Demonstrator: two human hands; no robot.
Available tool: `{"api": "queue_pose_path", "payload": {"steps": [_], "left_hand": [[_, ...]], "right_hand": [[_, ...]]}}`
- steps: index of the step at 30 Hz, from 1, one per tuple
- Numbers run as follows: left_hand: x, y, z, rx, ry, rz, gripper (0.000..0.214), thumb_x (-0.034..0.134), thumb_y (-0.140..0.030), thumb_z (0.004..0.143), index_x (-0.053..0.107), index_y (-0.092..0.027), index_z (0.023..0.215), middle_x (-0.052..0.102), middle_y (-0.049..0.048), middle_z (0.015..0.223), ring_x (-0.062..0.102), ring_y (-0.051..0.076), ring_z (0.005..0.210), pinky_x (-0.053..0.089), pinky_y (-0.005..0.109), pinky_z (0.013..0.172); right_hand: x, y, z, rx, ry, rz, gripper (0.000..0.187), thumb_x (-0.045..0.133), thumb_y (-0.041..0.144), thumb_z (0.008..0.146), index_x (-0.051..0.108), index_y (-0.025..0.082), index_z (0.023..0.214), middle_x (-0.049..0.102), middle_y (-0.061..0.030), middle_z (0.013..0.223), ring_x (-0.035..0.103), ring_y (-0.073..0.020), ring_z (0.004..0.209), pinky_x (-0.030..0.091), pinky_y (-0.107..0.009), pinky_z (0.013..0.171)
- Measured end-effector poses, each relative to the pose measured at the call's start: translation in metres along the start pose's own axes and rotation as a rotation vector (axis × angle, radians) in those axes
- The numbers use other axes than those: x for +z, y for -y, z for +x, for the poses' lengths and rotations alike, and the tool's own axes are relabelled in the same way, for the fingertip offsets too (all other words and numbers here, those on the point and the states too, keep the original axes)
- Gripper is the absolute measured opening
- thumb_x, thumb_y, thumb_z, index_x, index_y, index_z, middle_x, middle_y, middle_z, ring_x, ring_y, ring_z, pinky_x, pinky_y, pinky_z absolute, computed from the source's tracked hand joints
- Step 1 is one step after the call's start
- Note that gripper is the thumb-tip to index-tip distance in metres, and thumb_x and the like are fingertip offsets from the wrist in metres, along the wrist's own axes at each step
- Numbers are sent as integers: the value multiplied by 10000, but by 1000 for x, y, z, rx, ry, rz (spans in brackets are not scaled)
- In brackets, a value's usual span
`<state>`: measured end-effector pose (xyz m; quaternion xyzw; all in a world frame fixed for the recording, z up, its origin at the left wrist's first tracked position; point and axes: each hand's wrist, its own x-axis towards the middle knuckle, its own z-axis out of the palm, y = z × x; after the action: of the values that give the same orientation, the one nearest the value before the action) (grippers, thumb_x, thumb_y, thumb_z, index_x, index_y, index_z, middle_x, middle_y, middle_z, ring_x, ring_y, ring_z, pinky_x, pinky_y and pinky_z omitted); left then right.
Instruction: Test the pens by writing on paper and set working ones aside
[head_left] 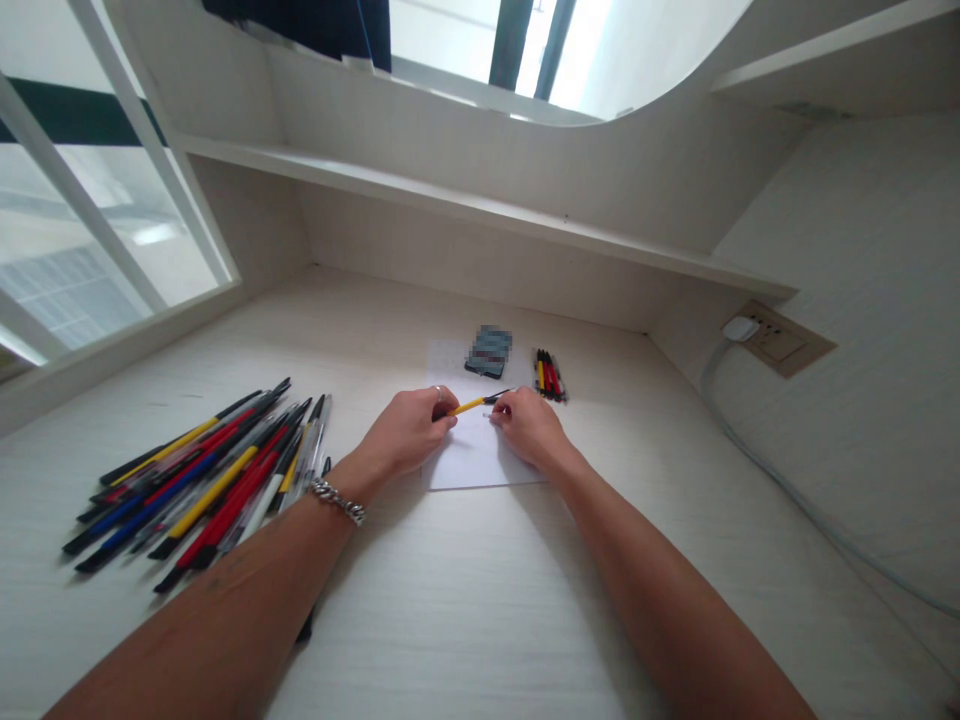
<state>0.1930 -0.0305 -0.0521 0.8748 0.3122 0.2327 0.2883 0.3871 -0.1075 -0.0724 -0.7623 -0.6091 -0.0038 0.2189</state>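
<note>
The left hand (409, 432), with a ring on one finger and a chain bracelet (337, 502) at the wrist, is curled shut around the yellow end of a yellow-and-black pen (471, 405); the right hand (531, 430) closes in a tight pinch near the pen's black end, and the pen spans the gap between both hands at mid-frame; they rest over a sheet of white paper (466, 465) on a pale wood-grain desk (450, 620); a blurred phone (488, 351) lies at the sheet's far edge; a small bundle of pens (550, 375) lies just to its right; a large heap of loose pens (202, 480) spreads at left; a wall socket (780, 340) with a plugged-in cable (780, 480) sits at right.
</note>
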Motion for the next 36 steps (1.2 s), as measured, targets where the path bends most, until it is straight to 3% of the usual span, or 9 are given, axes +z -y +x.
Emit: {"api": "queue_pose_path", "payload": {"steps": [4, 9, 13, 36], "left_hand": [[1, 3, 0, 4, -3, 10, 169, 560, -236, 809, 687, -208, 917, 731, 35, 890, 651, 186, 805, 472, 290, 743], [1, 3, 0, -5, 3, 40, 165, 562, -245, 809, 687, -216, 913, 733, 38, 904, 653, 190, 809, 475, 291, 737], [1, 2, -1, -9, 7, 51, 165, 564, -246, 806, 689, -215, 909, 731, 42, 900, 655, 190, 807, 478, 287, 740], [0, -2, -2, 16, 23, 119, 175, 562, -227, 802, 702, -212, 905, 731, 48, 885, 645, 194, 782, 460, 280, 689]], "right_hand": [[-14, -6, -11, 16, 9, 68, 104, 573, 194, 859, 668, 201, 816, 668, -50, 799, 595, -171, 727, 411, -267, 653], [-39, -16, -24, -11, -212, 336, 124, 570, 223, 865, 677, 211, 925, 715, -45, 906, 639, -185, 791, 470, -295, 718], [-47, -15, -28, -70, -307, 309, 142, 567, 209, 865, 696, 213, 925, 708, -50, 923, 638, -189, 815, 476, -308, 752], [-48, -11, -31, -167, -303, 237, 175, 529, 157, 887, 693, 210, 917, 689, -58, 913, 624, -193, 825, 466, -310, 758]]}}
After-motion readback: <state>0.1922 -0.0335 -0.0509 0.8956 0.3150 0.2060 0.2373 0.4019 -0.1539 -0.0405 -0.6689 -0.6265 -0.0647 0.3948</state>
